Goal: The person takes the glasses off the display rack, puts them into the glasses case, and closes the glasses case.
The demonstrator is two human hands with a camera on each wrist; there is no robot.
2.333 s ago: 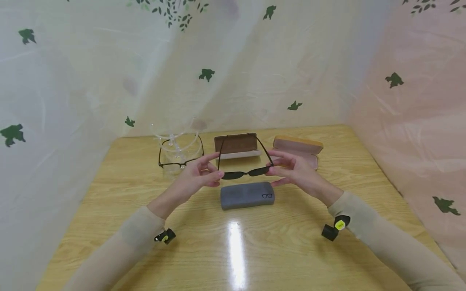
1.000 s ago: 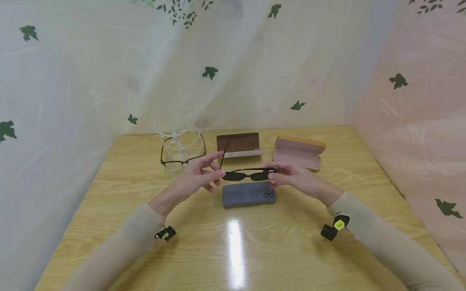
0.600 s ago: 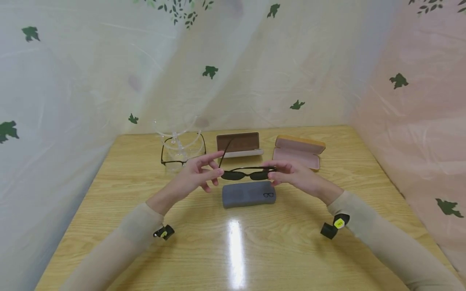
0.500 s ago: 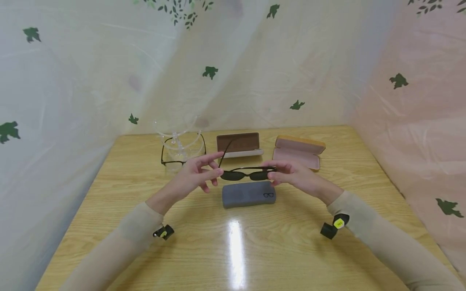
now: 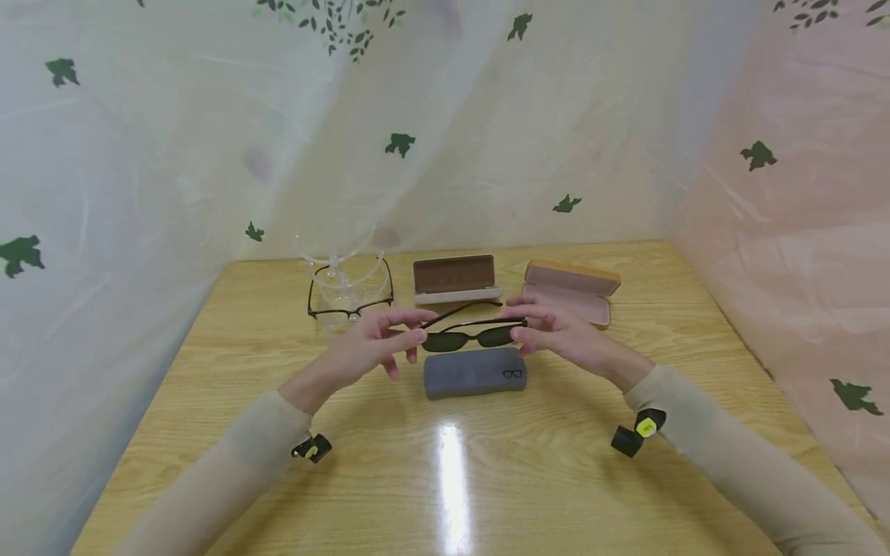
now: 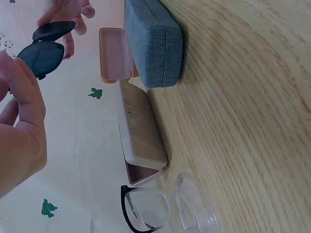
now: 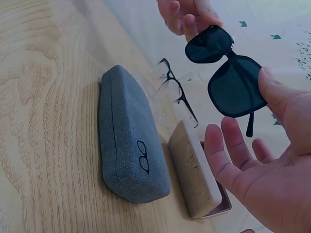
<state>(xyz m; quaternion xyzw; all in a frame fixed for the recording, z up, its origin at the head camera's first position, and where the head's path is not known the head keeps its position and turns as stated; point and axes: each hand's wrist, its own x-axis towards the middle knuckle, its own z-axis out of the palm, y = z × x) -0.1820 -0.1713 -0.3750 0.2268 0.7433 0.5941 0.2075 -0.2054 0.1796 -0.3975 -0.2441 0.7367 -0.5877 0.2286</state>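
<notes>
Dark-lensed sunglasses (image 5: 445, 341) are held up in the air, lenses toward me, above a shut blue-grey glasses case (image 5: 474, 374). My left hand (image 5: 371, 340) pinches them at the left hinge, its index finger lying along the left temple arm. At the other end, the thumb and fingers of my right hand (image 5: 566, 338) hold the right corner of the frame. The right temple arm is folded behind the lenses; the left one slants inward, partly folded. Below the lenses (image 7: 235, 86) in the right wrist view, the lower fingers spread loose. A printed glasses outline marks the case.
A brown-lined case (image 5: 455, 274) stands with its lid up at the back, beside an orange case (image 5: 572, 279) with a pink lining, also open. Black-framed eyeglasses (image 5: 334, 313) rest on a clear stand (image 5: 345, 287) at back left. Patterned curtains border the wooden table (image 5: 348, 479).
The right temple arm went from extended to folded behind the lenses. Since half a second ago, the left temple arm has swung inward under my left index finger. The cases stayed put.
</notes>
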